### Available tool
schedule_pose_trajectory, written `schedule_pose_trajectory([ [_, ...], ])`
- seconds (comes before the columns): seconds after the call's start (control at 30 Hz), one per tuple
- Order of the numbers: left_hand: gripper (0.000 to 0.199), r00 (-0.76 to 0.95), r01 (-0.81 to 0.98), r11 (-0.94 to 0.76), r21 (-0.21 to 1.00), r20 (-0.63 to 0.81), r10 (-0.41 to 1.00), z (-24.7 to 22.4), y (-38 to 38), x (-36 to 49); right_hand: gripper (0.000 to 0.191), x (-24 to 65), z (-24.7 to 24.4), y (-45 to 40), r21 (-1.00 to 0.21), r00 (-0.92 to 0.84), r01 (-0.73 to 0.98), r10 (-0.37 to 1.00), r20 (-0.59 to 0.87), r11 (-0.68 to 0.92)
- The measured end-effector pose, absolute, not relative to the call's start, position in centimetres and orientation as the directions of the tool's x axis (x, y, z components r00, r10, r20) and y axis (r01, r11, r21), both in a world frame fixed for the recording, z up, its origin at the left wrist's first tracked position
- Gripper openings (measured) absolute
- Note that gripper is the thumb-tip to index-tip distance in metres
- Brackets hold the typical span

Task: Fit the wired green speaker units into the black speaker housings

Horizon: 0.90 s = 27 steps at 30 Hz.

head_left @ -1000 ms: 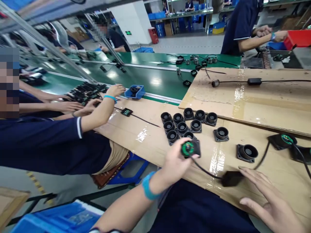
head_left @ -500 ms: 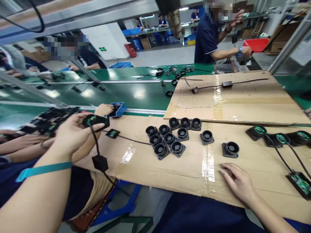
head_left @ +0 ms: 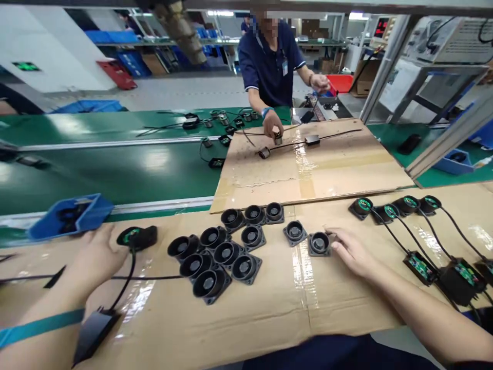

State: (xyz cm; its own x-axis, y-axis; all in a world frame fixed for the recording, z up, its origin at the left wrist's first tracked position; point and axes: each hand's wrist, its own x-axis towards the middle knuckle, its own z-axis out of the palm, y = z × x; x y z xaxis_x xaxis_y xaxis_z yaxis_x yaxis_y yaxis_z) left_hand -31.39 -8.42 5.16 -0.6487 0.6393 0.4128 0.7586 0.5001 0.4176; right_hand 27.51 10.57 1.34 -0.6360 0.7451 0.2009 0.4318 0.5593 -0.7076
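My left hand (head_left: pixel 98 252) has its thumb and fingers at the left edge of a black fan unit (head_left: pixel 146 238) with a round green circuit board. A cable runs from this unit down to a black box (head_left: pixel 96 329), tilted near my wrist. My right hand (head_left: pixel 350 252) is closed with its fingertips on the right edge of a square-flanged black fan housing (head_left: pixel 319 243). Just left of that lies another fan housing (head_left: pixel 295 232). Several more, such as this fan housing (head_left: pixel 227 253), sit grouped on the cardboard (head_left: pixel 265 303) between my hands.
Across from me a co-worker's hand (head_left: pixel 273 123) holds a small metal cylinder over a raised cardboard sheet (head_left: pixel 265 185). A blue bin (head_left: pixel 92 213) stands at the left. Several wired fan units (head_left: pixel 391 211) and open circuit boxes (head_left: pixel 419 267) lie at the right.
The view has swung right. My left hand has brought the fan unit lower, beside the grouped housings. My right hand has reached the nearest housing, which now sits closer to its neighbour.
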Motion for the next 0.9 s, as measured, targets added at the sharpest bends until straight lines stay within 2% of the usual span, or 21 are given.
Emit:
schedule_pose_trajectory([
  [0.07, 0.043, -0.571, 0.820, 0.456, 0.344, 0.451, 0.686, 6.4, -8.5, -26.4, 0.038, 25.7, 2.4, 13.7, -0.696, -0.596, 0.461, 0.773, 0.216, 0.550],
  [0.1, 0.042, -0.502, 0.862, 0.360, 0.357, 0.504, 0.703, 6.8, -8.2, -22.8, 0.038, 24.2, 2.9, 15.6, -0.688, -0.567, 0.472, 0.788, 0.241, 0.551],
  [0.17, 0.042, -0.292, 0.919, 0.060, 0.389, 0.570, 0.768, 6.8, -7.1, -14.4, 0.037, 20.0, 3.8, 19.6, -0.648, -0.550, 0.474, 0.775, 0.311, 0.597],
  [0.23, 0.045, -0.045, 0.904, -0.217, 0.368, 0.586, 0.809, 5.7, -5.4, -5.9, 0.034, 14.6, 4.4, 23.6, -0.548, -0.596, 0.485, 0.716, 0.363, 0.681],
  [0.3, 0.056, 0.142, 0.864, -0.385, 0.324, 0.576, 0.805, 3.7, -3.6, 0.8, 0.039, 8.8, 4.8, 27.1, -0.396, -0.671, 0.528, 0.655, 0.348, 0.751],
  [0.4, 0.065, 0.240, 0.864, -0.427, 0.267, 0.527, 0.815, 0.4, -1.5, 5.9, 0.064, 1.3, 4.8, 31.3, -0.199, -0.713, 0.611, 0.641, 0.283, 0.767],
  [0.5, 0.054, 0.265, 0.891, -0.411, 0.192, 0.515, 0.815, -2.2, -0.4, 6.5, 0.082, -3.6, 4.4, 34.4, -0.143, -0.706, 0.660, 0.674, 0.218, 0.737],
  [0.6, 0.028, 0.240, 0.913, -0.389, 0.123, 0.611, 0.755, -4.0, 0.2, 6.1, 0.063, -6.2, 4.0, 36.0, -0.179, -0.722, 0.650, 0.674, 0.160, 0.739],
  [0.67, 0.015, 0.230, 0.920, -0.381, 0.095, 0.656, 0.719, -4.6, 0.6, 6.1, 0.049, -6.7, 4.1, 35.9, -0.209, -0.733, 0.624, 0.656, 0.176, 0.753],
  [0.73, 0.009, 0.240, 0.914, -0.396, 0.086, 0.673, 0.700, -4.7, 0.8, 6.2, 0.046, -6.1, 4.5, 35.0, -0.228, -0.747, 0.589, 0.630, 0.212, 0.775],
  [0.8, 0.009, 0.258, 0.891, -0.439, 0.117, 0.665, 0.701, -4.3, 0.6, 6.3, 0.047, -4.2, 5.2, 33.7, -0.253, -0.754, 0.563, 0.615, 0.231, 0.786],
  [0.9, 0.019, 0.260, 0.805, -0.524, 0.278, 0.628, 0.733, -3.3, -0.2, 6.2, 0.047, 1.7, 6.7, 31.3, -0.281, -0.743, 0.569, 0.630, 0.228, 0.773],
])
